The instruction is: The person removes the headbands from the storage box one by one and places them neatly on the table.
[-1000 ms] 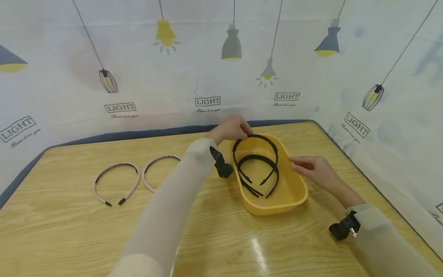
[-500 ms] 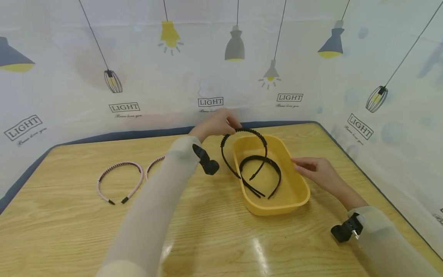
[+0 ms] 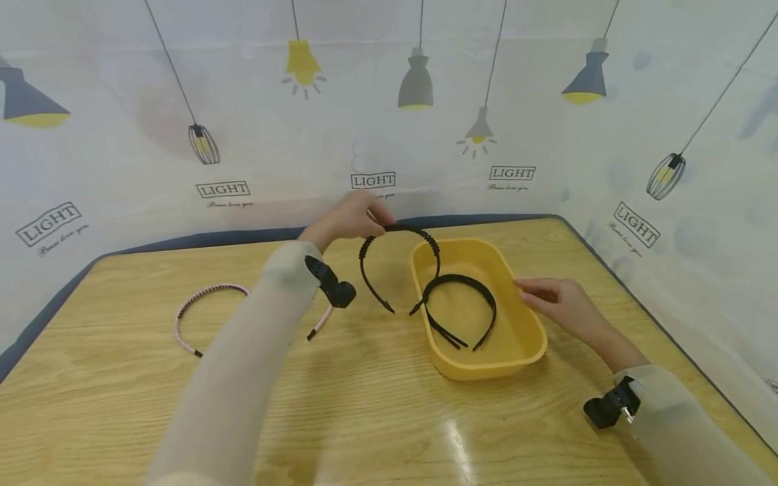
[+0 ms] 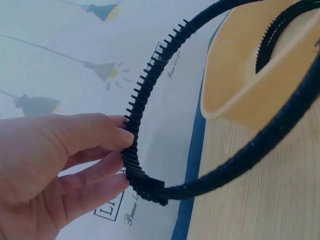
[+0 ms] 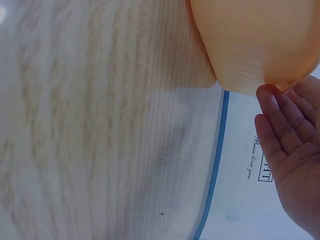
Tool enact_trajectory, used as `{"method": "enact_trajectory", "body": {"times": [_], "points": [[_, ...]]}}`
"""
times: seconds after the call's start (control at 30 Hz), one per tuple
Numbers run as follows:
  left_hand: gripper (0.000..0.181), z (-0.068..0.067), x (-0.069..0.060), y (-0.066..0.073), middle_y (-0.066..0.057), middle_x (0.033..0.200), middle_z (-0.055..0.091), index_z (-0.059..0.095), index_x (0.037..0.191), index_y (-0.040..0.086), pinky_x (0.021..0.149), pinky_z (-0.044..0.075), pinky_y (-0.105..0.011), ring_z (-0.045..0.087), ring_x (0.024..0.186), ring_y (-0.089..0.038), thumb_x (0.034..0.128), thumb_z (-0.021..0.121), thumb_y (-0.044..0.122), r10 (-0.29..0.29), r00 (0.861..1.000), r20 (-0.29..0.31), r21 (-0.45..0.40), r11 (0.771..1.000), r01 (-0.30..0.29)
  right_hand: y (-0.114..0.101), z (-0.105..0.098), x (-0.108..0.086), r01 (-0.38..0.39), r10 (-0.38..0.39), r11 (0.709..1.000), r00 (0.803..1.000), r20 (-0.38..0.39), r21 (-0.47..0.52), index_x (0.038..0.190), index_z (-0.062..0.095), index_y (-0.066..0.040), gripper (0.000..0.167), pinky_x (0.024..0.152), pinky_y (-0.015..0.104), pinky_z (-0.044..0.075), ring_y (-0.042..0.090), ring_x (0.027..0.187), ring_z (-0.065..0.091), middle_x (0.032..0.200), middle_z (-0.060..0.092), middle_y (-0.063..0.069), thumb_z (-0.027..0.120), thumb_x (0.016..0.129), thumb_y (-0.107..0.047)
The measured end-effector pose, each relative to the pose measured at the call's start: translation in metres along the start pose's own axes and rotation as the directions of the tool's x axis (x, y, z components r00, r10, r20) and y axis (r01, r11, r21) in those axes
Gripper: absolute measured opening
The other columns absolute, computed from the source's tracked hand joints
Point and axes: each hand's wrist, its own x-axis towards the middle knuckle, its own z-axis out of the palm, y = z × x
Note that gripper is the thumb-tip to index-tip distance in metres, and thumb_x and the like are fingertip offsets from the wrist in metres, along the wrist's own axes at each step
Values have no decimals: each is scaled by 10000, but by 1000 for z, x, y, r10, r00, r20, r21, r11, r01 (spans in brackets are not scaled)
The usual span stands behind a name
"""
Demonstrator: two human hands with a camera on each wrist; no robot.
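My left hand (image 3: pixel 355 214) pinches a black headband (image 3: pixel 435 251) by its ridged top. The headband hangs above the table, just left of the yellow plastic basin (image 3: pixel 480 370), with one tip near its rim. In the left wrist view, comb teeth line the inside of the held headband (image 4: pixel 145 92), and thumb and fingers grip it. Inside the basin lie black headbands (image 3: pixel 467 278), nested so closely that they look like two. On the basin's right side, my right hand (image 3: pixel 562 305) holds the rim; the right wrist view shows its fingers (image 5: pixel 282 120) against the outer wall.
A pink headband (image 3: pixel 209 290) lies on the wooden table (image 3: pixel 365 405) at the left, partly behind my left forearm. Another pink headband (image 3: pixel 322 322) is mostly hidden by that arm. A lamp-patterned cloth (image 3: pixel 304 148) rises behind the table and along its right side.
My left hand has moved left, carrying the black headband out of the basin to beside it. The right hand has stayed on the rim. My left arm now covers more of the pink headbands.
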Motion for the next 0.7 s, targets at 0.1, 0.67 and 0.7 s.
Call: {"method": "enact_trajectory", "body": {"times": [0.1,0.67,0.7], "points": [[276,-3,-5,-6,-159,1103,628,665,1086,-11,755,520,-306,611,976,-257,818,602,-19,-17,1000,-3,4,1000,17,0,0,0,0,0,1000,1000,1,-1,1228,560,36,383,759,165,482,-91,920,536,1188,576,190,569,920,-192],[255,-6,-33,-43,-165,1072,632,661,1088,-15,758,519,-344,616,923,-266,841,608,16,-162,987,9,-32,986,163,1,0,0,15,-15,1000,1000,1,-4,1220,566,39,371,737,172,490,-57,903,559,1174,584,195,568,920,-180],[256,-5,-34,-44,-167,1071,632,661,1087,-18,753,521,-342,618,918,-267,839,608,15,-166,986,9,-28,986,166,1,0,0,17,-17,1000,1000,-1,-6,1218,567,40,369,735,173,491,-58,899,560,1170,586,195,569,919,-177]]}}
